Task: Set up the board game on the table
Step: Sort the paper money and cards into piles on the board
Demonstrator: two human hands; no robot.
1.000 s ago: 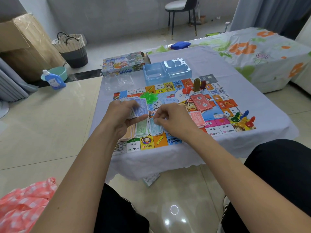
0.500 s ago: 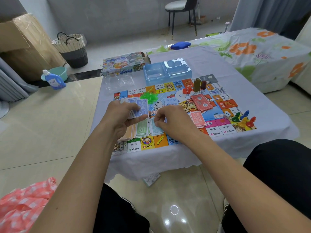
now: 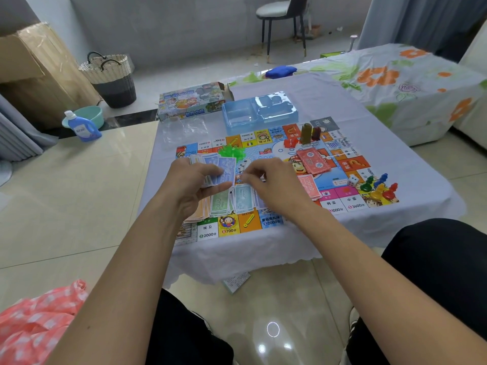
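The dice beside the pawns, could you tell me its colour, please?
White with dark pips, dice, seen in the head view.

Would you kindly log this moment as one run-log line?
stage: sorting play money | left hand: holds blue notes | right hand: pinching at notes, unclear | money piles: on board

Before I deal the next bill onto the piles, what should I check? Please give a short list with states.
1. Left hand grips the blue bills: ok.
2. Right hand has one bill pinched: cannot tell, fingers hide it.
3. Piles lie sorted by colour on the board: ok.
4. Pawns and die stand apart from the piles: ok.
5. Green houses close behind the left hand: not ok, easy to knock.
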